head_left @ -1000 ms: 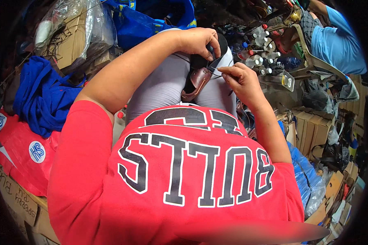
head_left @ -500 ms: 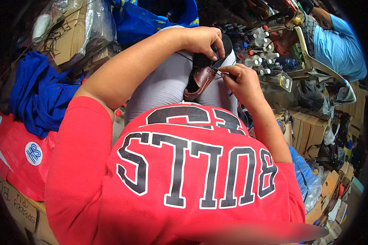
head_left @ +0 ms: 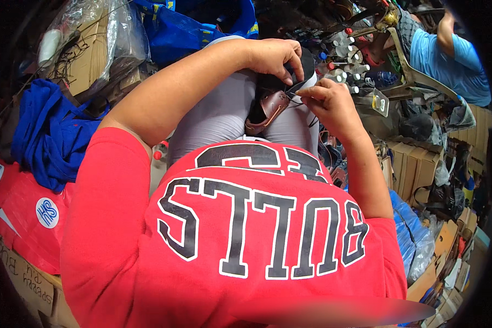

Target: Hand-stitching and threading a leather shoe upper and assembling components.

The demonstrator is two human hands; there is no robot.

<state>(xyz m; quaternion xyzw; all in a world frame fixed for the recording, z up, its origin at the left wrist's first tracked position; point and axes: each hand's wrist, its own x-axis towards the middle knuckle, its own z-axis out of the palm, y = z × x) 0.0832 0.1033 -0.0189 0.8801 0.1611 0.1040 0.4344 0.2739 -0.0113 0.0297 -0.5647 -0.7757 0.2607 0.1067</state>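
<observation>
A brown leather shoe (head_left: 273, 105) with a dark sole (head_left: 307, 66) lies between my thighs, its opening toward me. At its far part, my left hand (head_left: 276, 59) is bent over, fingers curled down and closed on the shoe's edge. Just right of the shoe, my right hand (head_left: 329, 103) pinches a thin dark strand (head_left: 294, 98) at the shoe's side. More of the strand hangs below those fingers. Whether a small tool is also in the pinch is too small to tell.
A blue bag (head_left: 197, 33) stands beyond my knees. Several plastic bottles (head_left: 344, 52) are at the far right, near a person in a light-blue shirt (head_left: 440, 65). Blue cloth (head_left: 54, 134) and a red bag (head_left: 24, 218) lie left. Cardboard boxes (head_left: 415, 164) stack on the right.
My right hand has moved slightly right, away from the shoe, and dark strand now shows around its fingers. The left hand stays almost in place. The other person's arm has lifted.
</observation>
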